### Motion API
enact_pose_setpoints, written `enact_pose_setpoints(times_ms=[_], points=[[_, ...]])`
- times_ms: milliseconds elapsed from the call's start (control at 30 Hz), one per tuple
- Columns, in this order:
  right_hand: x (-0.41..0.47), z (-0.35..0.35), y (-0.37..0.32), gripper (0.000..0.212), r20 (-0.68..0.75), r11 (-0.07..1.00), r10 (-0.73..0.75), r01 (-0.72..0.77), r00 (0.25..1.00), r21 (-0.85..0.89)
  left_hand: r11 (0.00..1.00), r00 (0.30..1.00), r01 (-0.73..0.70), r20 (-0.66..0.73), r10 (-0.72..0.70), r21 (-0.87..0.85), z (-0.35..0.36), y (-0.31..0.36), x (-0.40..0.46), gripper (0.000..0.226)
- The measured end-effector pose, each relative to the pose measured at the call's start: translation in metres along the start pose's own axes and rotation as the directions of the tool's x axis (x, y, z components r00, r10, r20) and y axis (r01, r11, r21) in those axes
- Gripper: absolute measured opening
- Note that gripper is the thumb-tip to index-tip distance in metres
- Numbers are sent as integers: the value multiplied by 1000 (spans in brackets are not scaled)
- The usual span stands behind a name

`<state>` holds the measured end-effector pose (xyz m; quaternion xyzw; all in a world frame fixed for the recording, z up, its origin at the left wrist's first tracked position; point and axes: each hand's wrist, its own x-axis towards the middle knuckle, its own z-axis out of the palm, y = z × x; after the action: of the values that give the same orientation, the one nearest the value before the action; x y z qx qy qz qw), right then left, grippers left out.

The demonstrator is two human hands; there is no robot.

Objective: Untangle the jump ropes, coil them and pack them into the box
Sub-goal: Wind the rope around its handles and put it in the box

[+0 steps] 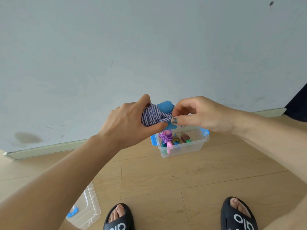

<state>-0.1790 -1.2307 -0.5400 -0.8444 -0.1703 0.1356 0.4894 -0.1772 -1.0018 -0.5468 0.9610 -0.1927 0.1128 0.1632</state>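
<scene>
Standing on pale wooden floorboards, the person wears black open-toed slide sandals, which fill the nearest edge of the view. Just left of them lies a clear plastic lid with a blue clip, flat on the floor. Higher up, both arms reach forward and meet in mid-air. The left hand curls its fingers and thumb round a coiled bundle of purple-and-white braided jump rope, whose light blue handles poke out behind the coils. The right hand pinches a strand of that same rope at the bundle's right side, thumb against fingertips. Below and beyond the hands sits a clear plastic storage box with blue side latches, holding several coiled ropes with coloured handles. Farthest off stands a pale grey-blue wall with a light skirting board.
</scene>
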Motion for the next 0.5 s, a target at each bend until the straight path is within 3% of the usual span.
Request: enact_pose_setpoints(times_ms=[200, 333, 500], points=[[1, 8, 1, 6, -108, 980, -44, 22, 993, -200, 1000, 1000, 11, 3, -11, -24, -1, 3, 1, 55], [0, 17, 2, 4, -207, 904, -184, 83, 961, -419, 997, 998, 67, 23, -66, -44, 1, 6, 0, 53], [2, 27, -2, 7, -290, 842, -314, 124, 904, -526, 986, 991, 137, 10, -137, -99, 2, 12, -1, 55]])
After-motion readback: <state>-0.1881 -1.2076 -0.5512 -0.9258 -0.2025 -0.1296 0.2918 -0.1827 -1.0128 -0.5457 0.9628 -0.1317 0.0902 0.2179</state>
